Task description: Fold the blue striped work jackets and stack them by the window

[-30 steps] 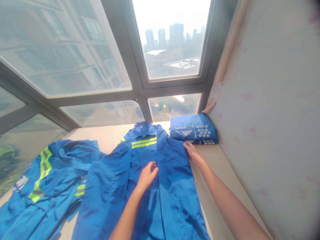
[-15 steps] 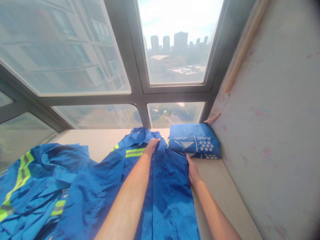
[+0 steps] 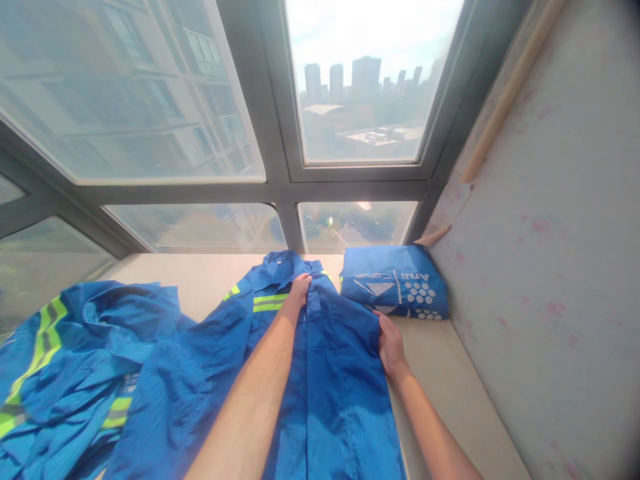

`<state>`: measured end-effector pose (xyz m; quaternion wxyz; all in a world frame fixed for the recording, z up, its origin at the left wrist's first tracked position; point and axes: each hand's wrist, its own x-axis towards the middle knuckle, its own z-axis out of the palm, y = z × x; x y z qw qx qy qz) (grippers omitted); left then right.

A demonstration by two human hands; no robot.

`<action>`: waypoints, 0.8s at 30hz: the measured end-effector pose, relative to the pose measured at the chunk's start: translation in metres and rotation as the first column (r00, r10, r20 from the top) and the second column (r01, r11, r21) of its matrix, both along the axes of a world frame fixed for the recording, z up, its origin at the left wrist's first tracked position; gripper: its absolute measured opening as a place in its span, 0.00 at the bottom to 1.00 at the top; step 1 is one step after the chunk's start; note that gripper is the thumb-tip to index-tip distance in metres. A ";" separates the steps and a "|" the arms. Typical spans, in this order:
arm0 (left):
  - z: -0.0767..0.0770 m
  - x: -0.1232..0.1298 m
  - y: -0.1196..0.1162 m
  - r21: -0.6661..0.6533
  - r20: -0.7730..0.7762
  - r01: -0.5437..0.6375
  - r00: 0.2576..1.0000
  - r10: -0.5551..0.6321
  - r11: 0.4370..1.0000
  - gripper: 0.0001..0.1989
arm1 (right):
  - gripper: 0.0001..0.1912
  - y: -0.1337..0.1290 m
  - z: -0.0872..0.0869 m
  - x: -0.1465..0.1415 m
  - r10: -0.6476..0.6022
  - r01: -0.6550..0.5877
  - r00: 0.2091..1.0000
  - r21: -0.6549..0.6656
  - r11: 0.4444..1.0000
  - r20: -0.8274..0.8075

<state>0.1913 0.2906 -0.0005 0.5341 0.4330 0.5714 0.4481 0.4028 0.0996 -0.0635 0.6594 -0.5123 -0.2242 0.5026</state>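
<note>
A person's left hand (image 3: 299, 291) presses flat below the collar of a blue work shirt (image 3: 320, 373) spread on the window ledge (image 3: 450, 373); the right hand (image 3: 391, 345) pinches its right edge. A folded blue garment (image 3: 395, 281) fills the far right corner, and crumpled uniforms (image 3: 75, 373) crowd the left end.

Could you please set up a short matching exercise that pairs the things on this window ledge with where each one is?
Things:
1. left hand
2. right hand
3. folded garment
4. crumpled pile

Places:
A. far left of the ledge
B. in the corner by the wall
C. at the collar of the spread shirt
D. on the shirt's right edge

Pairs: 1-C, 2-D, 3-B, 4-A
</note>
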 end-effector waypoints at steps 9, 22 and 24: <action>0.020 -0.005 -0.173 0.170 -0.296 0.037 0.955 0.015 0.985 0.14 | 0.35 0.002 -0.001 -0.001 0.012 -0.010 0.995 -0.021 1.000 0.103; -0.046 -0.023 -0.488 0.304 -0.885 0.809 0.435 -0.166 0.503 0.12 | 0.27 0.004 0.012 0.004 -0.046 0.053 0.994 -0.060 0.997 0.103; -0.030 -0.027 -0.483 0.261 -0.890 0.827 0.406 -0.207 0.499 0.16 | 0.27 -0.009 0.011 0.005 -0.074 0.086 0.989 -0.090 0.992 0.130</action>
